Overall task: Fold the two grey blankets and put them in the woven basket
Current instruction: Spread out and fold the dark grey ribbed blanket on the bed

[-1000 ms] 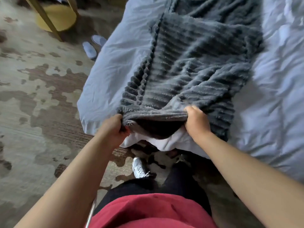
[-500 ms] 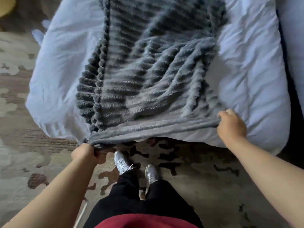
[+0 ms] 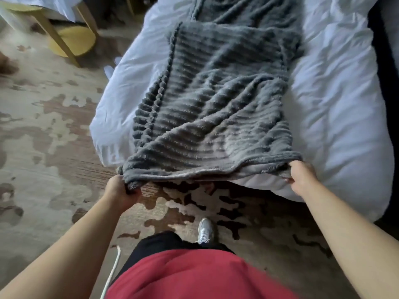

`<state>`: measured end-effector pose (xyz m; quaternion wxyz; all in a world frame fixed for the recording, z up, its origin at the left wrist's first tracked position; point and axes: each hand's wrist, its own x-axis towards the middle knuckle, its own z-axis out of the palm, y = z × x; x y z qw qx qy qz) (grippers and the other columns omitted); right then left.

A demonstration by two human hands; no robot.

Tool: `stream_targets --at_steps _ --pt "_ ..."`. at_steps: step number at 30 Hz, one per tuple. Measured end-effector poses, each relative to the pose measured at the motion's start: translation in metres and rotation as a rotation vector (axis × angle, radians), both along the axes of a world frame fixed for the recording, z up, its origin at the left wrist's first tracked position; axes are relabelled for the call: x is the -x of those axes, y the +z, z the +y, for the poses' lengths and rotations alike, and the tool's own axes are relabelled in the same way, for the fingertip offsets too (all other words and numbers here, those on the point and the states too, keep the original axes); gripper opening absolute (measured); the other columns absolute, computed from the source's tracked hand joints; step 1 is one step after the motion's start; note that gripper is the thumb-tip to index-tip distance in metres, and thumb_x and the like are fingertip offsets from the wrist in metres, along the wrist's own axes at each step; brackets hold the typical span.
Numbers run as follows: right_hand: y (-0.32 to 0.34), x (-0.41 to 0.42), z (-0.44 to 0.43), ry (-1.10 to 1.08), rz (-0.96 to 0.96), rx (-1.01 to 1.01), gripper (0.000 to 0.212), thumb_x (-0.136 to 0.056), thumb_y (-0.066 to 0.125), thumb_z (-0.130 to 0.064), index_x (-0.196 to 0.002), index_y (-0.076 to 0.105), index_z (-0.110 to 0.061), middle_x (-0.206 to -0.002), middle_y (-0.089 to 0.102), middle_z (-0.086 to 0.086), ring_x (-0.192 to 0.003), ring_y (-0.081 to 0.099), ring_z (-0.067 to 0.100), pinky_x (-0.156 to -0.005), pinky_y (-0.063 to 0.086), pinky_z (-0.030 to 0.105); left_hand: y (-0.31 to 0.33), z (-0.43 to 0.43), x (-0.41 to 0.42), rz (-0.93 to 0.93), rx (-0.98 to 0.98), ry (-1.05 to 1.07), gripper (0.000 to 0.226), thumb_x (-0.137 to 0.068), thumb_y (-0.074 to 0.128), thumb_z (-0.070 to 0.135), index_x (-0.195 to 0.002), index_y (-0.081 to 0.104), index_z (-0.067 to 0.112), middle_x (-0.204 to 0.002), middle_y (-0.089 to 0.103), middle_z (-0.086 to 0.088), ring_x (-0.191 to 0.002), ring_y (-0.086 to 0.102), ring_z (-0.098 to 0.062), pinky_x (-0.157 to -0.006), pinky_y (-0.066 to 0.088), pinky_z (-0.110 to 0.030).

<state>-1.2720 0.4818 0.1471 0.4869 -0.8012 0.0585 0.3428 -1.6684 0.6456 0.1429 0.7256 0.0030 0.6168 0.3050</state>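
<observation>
Over white bedding beside patterned carpet, holding the ribbed grey blanket stretched wide, gripping its near corners with left hand and right hand.

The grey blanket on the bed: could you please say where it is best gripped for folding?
Probably grip the grey blanket at its near corners, from the foot of the bed: the hem overhangs there, where left hand and right hand hold it.
</observation>
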Motion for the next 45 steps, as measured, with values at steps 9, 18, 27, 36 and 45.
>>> stream_targets --at_steps 9,18,27,36,45 --pt "0.157 -0.048 -0.031 0.122 -0.745 -0.004 0.036 -0.072 0.05 0.001 -0.095 0.066 -0.023 -0.083 0.062 0.006 -0.056 0.054 0.019 -0.052 0.045 0.023 0.13 0.049 0.014 0.02 -0.655 -0.305 0.032 -0.1 0.039 0.015 -0.074 0.058 0.019 -0.041 0.053 0.008 -0.028 0.042 0.0 -0.028 0.03 -0.008" --pt "0.112 0.038 -0.145 -0.076 -0.79 0.227 0.029 -0.085 0.047 0.005 -0.11 0.061 -0.001 -0.112 0.061 0.032 -0.104 0.057 0.047 -0.089 0.046 0.045 0.062 0.001 0.083 0.354 -0.525 -0.258 0.017 -0.098 0.049 0.018 -0.112 0.056 0.011 -0.083 0.057 -0.016 -0.046 0.052 -0.017 -0.033 0.038 -0.013" --pt "0.1 0.067 -0.2 -0.337 -0.549 -0.012 0.04 -0.086 0.039 0.0 -0.118 0.062 -0.004 -0.122 0.06 0.022 -0.11 0.057 0.037 -0.093 0.047 0.041 0.044 -0.076 0.137 0.99 -0.566 -0.964 0.04 -0.099 0.046 0.027 -0.123 0.057 -0.002 -0.123 0.057 -0.028 -0.108 0.057 -0.038 -0.091 0.048 -0.038" --pt "0.106 0.084 -0.258 -0.042 -0.799 0.289 0.032 -0.081 0.05 0.007 -0.106 0.061 -0.008 -0.111 0.062 0.021 -0.1 0.058 0.037 -0.085 0.049 0.037 0.053 -0.082 0.149 0.957 -0.545 -0.592 0.025 -0.089 0.05 -0.002 -0.111 0.057 -0.013 -0.078 0.057 -0.021 -0.053 0.058 -0.025 -0.045 0.049 -0.031" --pt "0.037 0.064 -0.315 0.199 -0.536 0.628 0.015 -0.083 0.052 0.005 -0.089 0.066 0.006 -0.097 0.065 0.031 -0.093 0.059 0.048 -0.078 0.049 0.041 0.009 -0.136 0.169 1.269 -0.721 -1.378 0.031 -0.093 0.058 0.02 -0.124 0.065 0.021 -0.124 0.065 -0.009 -0.113 0.059 -0.028 -0.09 0.043 -0.025"
